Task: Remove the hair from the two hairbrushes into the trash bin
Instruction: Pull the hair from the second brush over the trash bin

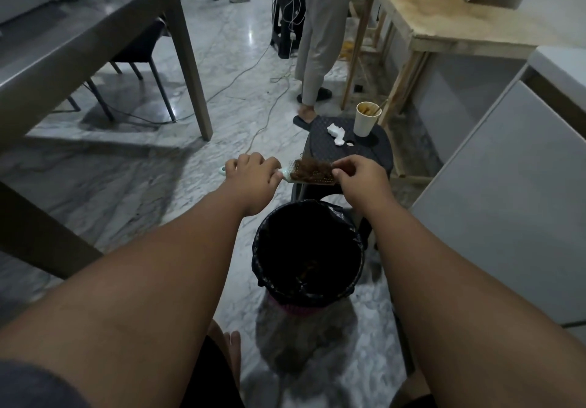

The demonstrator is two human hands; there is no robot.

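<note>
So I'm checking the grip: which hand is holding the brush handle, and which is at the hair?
The left hand grips the hairbrush by its pale handle; the right hand pinches the brown hair on the bristles.

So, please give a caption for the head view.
Left hand holds hairbrush; right hand plucks hair above trash bin.

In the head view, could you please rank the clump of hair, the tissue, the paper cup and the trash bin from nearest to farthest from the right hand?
From the right hand:
1. Hair, on the brush, at the fingertips, just left.
2. Tissue, on the stool beyond the hand.
3. Trash bin below and paper cup on the stool's far side: too close to call.
</note>
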